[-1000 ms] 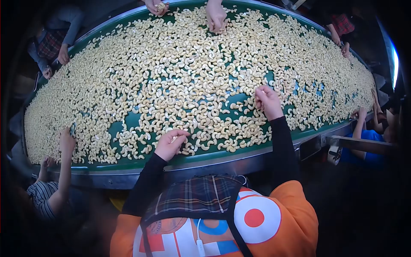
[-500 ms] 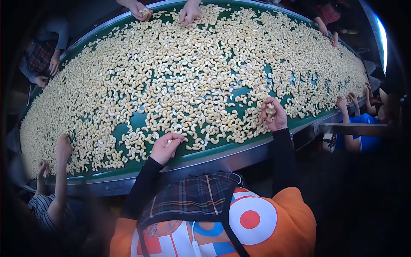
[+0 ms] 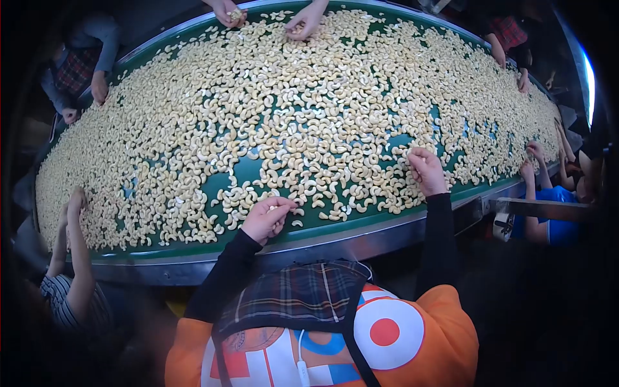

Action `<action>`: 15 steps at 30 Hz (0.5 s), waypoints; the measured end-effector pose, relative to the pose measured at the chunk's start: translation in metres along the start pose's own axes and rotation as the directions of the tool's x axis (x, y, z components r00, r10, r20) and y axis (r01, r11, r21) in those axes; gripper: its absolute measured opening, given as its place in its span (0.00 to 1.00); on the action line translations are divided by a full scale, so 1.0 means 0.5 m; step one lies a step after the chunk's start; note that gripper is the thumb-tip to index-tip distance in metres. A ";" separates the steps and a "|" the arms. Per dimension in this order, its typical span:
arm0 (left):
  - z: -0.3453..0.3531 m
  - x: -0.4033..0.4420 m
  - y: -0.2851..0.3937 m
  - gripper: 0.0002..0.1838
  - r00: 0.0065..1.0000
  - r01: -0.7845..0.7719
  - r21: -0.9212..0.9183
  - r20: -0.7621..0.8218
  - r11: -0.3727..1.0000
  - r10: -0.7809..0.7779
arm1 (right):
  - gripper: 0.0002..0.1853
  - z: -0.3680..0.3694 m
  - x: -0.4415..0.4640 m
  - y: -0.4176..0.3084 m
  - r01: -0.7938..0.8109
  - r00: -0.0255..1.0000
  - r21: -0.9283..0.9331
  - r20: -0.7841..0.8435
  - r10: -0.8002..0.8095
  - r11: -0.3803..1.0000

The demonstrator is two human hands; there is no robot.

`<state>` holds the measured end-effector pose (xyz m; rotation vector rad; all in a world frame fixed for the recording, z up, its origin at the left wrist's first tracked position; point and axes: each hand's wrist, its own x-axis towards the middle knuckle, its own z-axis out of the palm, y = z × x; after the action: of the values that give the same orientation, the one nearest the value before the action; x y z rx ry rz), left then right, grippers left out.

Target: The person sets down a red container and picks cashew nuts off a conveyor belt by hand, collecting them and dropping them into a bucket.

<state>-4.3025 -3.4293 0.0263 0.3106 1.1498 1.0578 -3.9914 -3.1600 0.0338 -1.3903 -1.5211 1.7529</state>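
Many pale cashew nuts (image 3: 303, 129) lie spread over a green belt (image 3: 248, 170) in front of me. My left hand (image 3: 265, 219) is at the near edge of the belt, its fingers closed around a few cashew nuts that show between thumb and fingers. Farther right, my right hand (image 3: 428, 173) hovers at the nuts with thumb and fingertips pinched together. What sits inside its curled fingers is mostly hidden now; half a second ago cashew nuts showed in that palm.
A metal rim (image 3: 187, 271) borders the belt on my side. Across from me, a co-worker's hands (image 3: 305, 20) hold nuts. Other workers' hands reach in at left (image 3: 76, 201) and right (image 3: 534, 152). A metal bar (image 3: 545, 208) juts out at the right.
The nuts and bare green patches have shifted right relative to the belt's rim. My right hand has turned over, hiding its palm and the nuts seen there. Both hands appear slightly farther right.
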 end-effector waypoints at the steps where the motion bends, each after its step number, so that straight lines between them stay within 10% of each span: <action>1: -0.009 -0.006 -0.002 0.11 0.999 0.045 -0.119 0.034 0.992 -0.041 | 0.08 0.031 -0.003 -0.008 -0.002 1.000 -0.002 0.027 0.002 1.000; 4: -0.031 0.002 -0.020 0.13 0.986 0.028 -0.506 0.155 0.862 0.059 | 0.07 0.168 -0.027 -0.016 -0.173 0.943 0.744 0.314 -0.109 0.646; 8: 0.034 -0.014 0.039 0.15 0.988 0.086 -0.633 -0.043 0.769 -0.146 | 0.08 0.398 -0.092 -0.033 -0.135 0.908 0.546 0.403 -0.117 0.827; 15: -0.064 -0.022 0.011 0.16 0.998 0.028 -0.779 0.061 0.627 0.031 | 0.20 0.546 -0.093 -0.036 0.593 0.719 0.118 0.367 -0.590 0.797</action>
<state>-4.3329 -3.4450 0.0226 -0.3549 0.5235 1.4361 -4.2158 -3.3232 0.0396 -0.4437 -1.9026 1.6360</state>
